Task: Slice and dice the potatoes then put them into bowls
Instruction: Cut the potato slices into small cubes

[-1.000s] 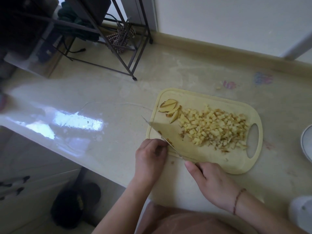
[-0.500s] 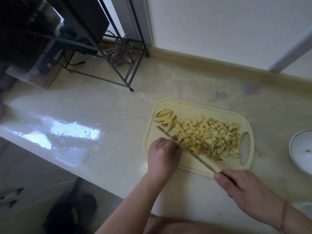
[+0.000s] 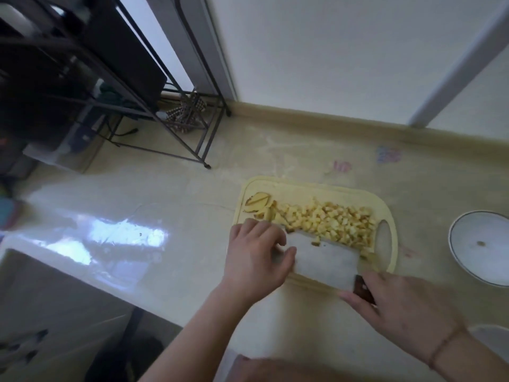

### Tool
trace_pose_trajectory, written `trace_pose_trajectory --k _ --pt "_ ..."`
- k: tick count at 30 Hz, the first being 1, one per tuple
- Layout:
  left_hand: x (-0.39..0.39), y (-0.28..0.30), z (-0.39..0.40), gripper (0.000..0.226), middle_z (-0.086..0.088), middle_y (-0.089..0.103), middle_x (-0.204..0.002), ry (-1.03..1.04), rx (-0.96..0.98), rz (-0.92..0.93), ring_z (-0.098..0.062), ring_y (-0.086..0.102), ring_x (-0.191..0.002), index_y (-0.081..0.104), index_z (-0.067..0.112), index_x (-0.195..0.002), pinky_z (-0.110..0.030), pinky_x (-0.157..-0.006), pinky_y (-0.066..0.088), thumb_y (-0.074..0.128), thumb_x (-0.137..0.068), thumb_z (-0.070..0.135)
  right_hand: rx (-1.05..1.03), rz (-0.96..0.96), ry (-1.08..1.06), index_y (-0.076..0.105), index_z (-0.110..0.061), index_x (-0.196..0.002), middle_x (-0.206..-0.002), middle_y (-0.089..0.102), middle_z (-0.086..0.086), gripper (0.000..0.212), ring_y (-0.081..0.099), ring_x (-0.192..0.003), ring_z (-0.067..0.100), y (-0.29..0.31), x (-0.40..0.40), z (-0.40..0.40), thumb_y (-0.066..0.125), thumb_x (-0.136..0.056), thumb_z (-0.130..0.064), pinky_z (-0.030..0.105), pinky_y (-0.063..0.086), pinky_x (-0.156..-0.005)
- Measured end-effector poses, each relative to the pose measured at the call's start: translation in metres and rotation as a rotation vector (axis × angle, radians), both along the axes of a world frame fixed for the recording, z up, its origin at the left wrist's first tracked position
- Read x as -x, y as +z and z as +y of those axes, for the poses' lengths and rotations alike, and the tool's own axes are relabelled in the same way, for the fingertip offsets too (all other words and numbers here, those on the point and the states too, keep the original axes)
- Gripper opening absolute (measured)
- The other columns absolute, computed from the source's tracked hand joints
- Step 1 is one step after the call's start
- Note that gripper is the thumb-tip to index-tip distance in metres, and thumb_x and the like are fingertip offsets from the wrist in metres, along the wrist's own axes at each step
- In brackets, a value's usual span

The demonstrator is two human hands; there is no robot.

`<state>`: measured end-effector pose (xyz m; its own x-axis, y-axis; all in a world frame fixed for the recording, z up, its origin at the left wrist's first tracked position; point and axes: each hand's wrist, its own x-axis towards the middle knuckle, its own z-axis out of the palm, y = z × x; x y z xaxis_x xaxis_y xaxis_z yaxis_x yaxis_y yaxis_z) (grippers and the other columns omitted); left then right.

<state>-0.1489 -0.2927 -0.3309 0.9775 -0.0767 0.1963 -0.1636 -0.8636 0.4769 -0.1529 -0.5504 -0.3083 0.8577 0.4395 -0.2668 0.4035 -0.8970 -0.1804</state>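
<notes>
A pale yellow cutting board point(image 3: 319, 188) lies on the counter with a heap of diced potato point(image 3: 330, 221) across its middle and a few potato slices point(image 3: 259, 202) at its far left corner. A cleaver point(image 3: 325, 257) lies with its broad blade tilted nearly flat on the board's near side, its edge against the dice. My right hand point(image 3: 399, 307) grips its dark handle. My left hand point(image 3: 256, 257) rests at the blade's left end, fingers curled over the board's left part, thumb touching the blade. A white bowl point(image 3: 479, 246) stands to the right of the board.
A black metal rack point(image 3: 154, 114) with dark items stands at the back left of the beige counter point(image 3: 165, 194). The wall and its raised ledge run along the back. The counter's front edge drops off at lower left. Another white object shows at the right edge.
The cleaver has turned from edge-down to nearly flat, blade face up, and slid against the dice. My left hand moved right to the blade's end. The view shifted, showing more of the bowl.
</notes>
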Motion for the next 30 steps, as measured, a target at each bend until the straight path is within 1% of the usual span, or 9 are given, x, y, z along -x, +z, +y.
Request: trace_pose_trajectory --k 2,6,11,15,20,24,26,28,30 --pt "-0.013 -0.004 -0.001 0.024 0.011 0.061 -0.083 -0.032 -0.046 0.165 -0.019 0.054 -0.087 0.065 0.025 -0.081 -0.041 -0.078 0.048 0.057 -0.081 0.047 0.019 -0.081 0.039 0.056 -0.022 -0.068 -0.046 0.052 0.001 0.057 0.05 -0.031 0.02 -0.004 0.004 -0.002 0.03 -0.085 -0.07 0.024 0.024 -0.032" --pt "-0.025 -0.014 -0.009 0.027 0.006 0.069 -0.093 -0.129 -0.01 0.248 -0.022 0.059 -0.092 0.075 0.022 -0.092 -0.042 -0.084 0.051 0.061 -0.084 0.044 -0.021 -0.186 0.071 0.055 -0.021 -0.062 -0.043 0.051 0.001 0.056 0.048 -0.028 0.021 -0.008 0.007 -0.001 0.034 -0.083 -0.068 0.024 0.03 -0.029" --pt "-0.022 -0.016 -0.025 0.029 0.007 0.071 -0.1 -0.19 0.013 0.156 -0.02 0.058 -0.095 0.076 0.023 -0.093 -0.035 -0.085 0.049 0.064 -0.084 0.047 -0.041 -0.244 0.074 0.056 -0.022 -0.057 -0.041 0.049 0.004 0.063 0.046 -0.027 0.019 -0.011 0.01 0.003 0.026 -0.087 -0.068 0.023 0.023 -0.03" --pt "-0.029 -0.022 -0.028 0.024 0.005 0.07 -0.091 -0.189 -0.037 0.045 -0.024 0.058 -0.084 0.079 0.023 -0.084 -0.038 -0.073 0.052 0.061 -0.087 0.038 -0.077 -0.274 0.058 0.058 -0.021 -0.058 -0.04 0.05 0.004 0.068 0.047 -0.026 0.019 -0.017 0.015 0.001 0.02 -0.09 -0.068 0.024 0.023 -0.03" --pt "-0.048 -0.019 -0.003 0.016 -0.002 0.071 -0.093 -0.047 -0.031 -0.022 -0.027 0.062 -0.084 0.079 0.014 -0.094 -0.035 -0.076 0.053 0.069 -0.088 0.025 -0.128 -0.266 0.053 0.071 -0.016 -0.075 -0.04 0.052 0.002 0.083 0.047 -0.025 0.017 -0.022 0.027 -0.006 0.01 -0.092 -0.069 0.023 0.026 -0.025" --pt "-0.061 -0.018 0.038 0.025 -0.003 0.071 -0.092 0.115 -0.037 0.173 -0.026 0.063 -0.088 0.077 0.012 -0.094 -0.033 -0.078 0.053 0.087 -0.078 0.029 -0.106 -0.248 0.0 0.073 -0.017 -0.078 -0.039 0.054 0.004 0.086 0.05 -0.026 0.016 -0.024 0.037 -0.016 0.008 -0.09 -0.072 0.025 0.033 -0.025" --pt "-0.06 -0.021 0.04 0.026 -0.004 0.07 -0.086 0.057 -0.102 0.202 -0.027 0.063 -0.081 0.077 0.012 -0.088 -0.037 -0.072 0.056 0.091 -0.072 0.028 -0.086 -0.214 0.033 0.069 -0.022 -0.096 -0.06 0.068 0.004 0.099 0.064 -0.046 0.013 -0.013 0.038 -0.015 -0.011 -0.081 -0.077 0.03 0.046 -0.038" --pt "-0.059 -0.023 0.036 0.022 -0.004 0.07 -0.082 0.022 -0.103 0.148 -0.029 0.062 -0.074 0.077 0.012 -0.082 -0.04 -0.065 0.056 0.092 -0.068 0.02 -0.019 -0.082 0.019 0.051 -0.03 -0.123 -0.101 0.072 -0.004 0.12 0.07 -0.085 0.009 -0.005 0.04 -0.015 -0.034 -0.054 -0.078 0.031 0.051 -0.065" --pt "-0.059 -0.026 0.033 0.017 -0.004 0.069 -0.082 0.023 -0.083 0.075 -0.029 0.061 -0.074 0.077 0.011 -0.082 -0.037 -0.064 0.053 0.088 -0.069 0.014 -0.038 0.005 -0.015 0.05 -0.031 -0.119 -0.102 0.071 -0.006 0.117 0.07 -0.087 0.008 -0.008 0.043 -0.016 -0.034 -0.053 -0.079 0.031 0.051 -0.068"
